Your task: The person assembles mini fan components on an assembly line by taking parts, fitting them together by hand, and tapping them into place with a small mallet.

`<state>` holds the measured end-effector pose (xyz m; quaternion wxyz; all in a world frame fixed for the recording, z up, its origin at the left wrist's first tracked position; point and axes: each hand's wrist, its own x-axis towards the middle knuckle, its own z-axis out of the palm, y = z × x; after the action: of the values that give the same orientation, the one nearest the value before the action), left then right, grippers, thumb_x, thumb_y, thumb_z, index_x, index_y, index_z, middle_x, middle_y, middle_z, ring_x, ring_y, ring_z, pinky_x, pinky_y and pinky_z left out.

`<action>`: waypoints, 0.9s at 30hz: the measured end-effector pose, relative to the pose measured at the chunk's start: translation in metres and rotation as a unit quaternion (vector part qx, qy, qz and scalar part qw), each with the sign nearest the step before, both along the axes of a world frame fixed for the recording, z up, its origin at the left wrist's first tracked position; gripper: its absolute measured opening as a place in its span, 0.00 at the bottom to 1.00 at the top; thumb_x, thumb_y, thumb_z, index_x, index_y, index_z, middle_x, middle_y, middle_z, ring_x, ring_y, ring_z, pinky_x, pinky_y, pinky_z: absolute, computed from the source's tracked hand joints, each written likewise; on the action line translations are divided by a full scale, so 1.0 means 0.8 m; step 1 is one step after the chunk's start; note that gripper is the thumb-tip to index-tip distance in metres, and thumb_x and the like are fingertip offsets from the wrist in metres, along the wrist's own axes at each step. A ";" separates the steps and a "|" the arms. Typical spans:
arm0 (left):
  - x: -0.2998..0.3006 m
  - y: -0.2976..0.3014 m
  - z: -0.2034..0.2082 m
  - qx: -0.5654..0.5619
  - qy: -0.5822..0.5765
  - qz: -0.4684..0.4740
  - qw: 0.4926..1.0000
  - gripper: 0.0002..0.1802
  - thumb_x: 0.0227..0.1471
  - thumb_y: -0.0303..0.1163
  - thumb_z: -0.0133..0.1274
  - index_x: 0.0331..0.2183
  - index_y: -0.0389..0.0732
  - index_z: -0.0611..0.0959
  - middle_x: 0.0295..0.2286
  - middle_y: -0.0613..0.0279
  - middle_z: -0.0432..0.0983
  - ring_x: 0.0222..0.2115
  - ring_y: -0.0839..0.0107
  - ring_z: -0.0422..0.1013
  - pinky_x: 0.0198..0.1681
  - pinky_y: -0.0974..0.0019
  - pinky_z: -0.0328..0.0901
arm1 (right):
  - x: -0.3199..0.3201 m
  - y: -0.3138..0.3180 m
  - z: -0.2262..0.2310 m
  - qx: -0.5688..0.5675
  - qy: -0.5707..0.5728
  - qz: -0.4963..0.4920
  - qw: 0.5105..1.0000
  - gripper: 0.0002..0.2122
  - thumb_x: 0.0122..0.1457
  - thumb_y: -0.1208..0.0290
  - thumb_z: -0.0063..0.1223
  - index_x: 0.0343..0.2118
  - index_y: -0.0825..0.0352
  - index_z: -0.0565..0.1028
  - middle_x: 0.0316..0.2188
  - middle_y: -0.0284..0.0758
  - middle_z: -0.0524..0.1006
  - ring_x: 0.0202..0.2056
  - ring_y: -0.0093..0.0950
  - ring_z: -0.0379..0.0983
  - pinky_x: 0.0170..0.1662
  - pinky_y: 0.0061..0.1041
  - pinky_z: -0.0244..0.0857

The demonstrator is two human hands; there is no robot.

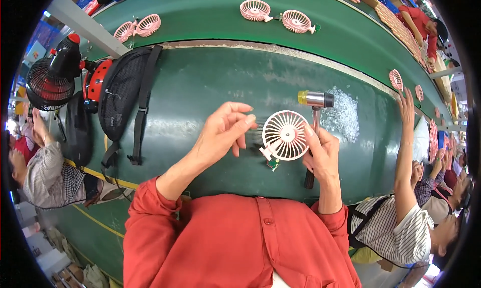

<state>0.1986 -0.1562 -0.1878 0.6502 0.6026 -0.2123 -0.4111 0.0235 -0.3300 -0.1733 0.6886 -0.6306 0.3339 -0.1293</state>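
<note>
A long green desk (210, 82) runs beyond the hands, with a green conveyor belt (210, 12) behind it. A grey post (85, 25) crosses at far left. Pale floor (45, 248) shows lower left.

I had both forearms reaching up from the lower edge in red sleeves pushed back to the elbows. My left hand (224, 132) hovered with fingers loosely curled, thumb and fingertips pinched toward each other. My right hand (320, 155) was closed in a grip, its index finger stretched upward.
</note>
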 end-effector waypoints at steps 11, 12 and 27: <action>-0.036 -0.001 -0.008 -0.023 0.279 -0.161 0.946 0.27 0.63 0.46 0.47 0.50 0.32 0.66 0.35 0.49 0.76 0.19 0.72 0.74 0.15 0.71 0.71 | 0.034 -0.016 0.010 0.031 0.036 0.065 0.997 0.17 0.63 0.57 0.54 0.28 0.69 0.76 0.13 0.21 0.65 0.13 0.10 0.54 0.14 0.16 0.43; -0.038 -0.003 -0.007 -0.024 0.279 -0.162 0.946 0.27 0.63 0.46 0.47 0.50 0.32 0.66 0.35 0.49 0.76 0.19 0.72 0.74 0.15 0.71 0.71 | 0.035 -0.017 0.010 0.031 0.036 0.064 0.997 0.17 0.63 0.57 0.54 0.28 0.69 0.76 0.13 0.21 0.65 0.13 0.10 0.54 0.14 0.16 0.43; -0.068 -0.016 -0.015 -0.072 0.328 -0.083 0.938 0.15 0.61 0.33 0.50 0.46 0.36 0.71 0.30 0.52 0.77 0.18 0.76 0.72 0.15 0.72 0.69 | 0.049 -0.007 0.000 -0.210 0.033 0.030 0.977 0.19 0.62 0.57 0.54 0.26 0.72 0.75 0.14 0.25 0.63 0.21 0.13 0.56 0.21 0.21 0.50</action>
<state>0.1445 -0.1687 -0.2001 0.6887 0.3666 -0.0659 -0.6221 0.0623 -0.3357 -0.1734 0.5331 -0.7748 0.3026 -0.1550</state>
